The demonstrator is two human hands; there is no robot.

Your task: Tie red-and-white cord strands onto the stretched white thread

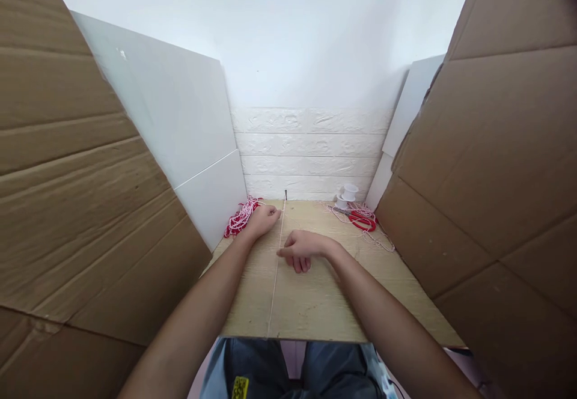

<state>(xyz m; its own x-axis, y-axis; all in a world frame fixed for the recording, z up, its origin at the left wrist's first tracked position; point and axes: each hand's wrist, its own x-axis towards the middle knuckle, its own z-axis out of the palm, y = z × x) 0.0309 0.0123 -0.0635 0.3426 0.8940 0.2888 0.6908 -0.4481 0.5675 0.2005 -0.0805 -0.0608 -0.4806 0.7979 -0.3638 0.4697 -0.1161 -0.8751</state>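
A thin white cord runs taut from a dark nail at the back of the wooden board to its front edge. Just left of the cord's upper part, my left hand is closed in a pinch; what lies between its fingertips is too small to make out. My right hand is lower down on the other side, thumb and index finger closed at the cord, the other fingers curled under. A faint fine thread seems to loop between the two hands.
A pile of red and white cords lies behind my left hand. Red-handled scissors, white spools and loose pink-white string sit at the back right. Cardboard walls flank the wooden board.
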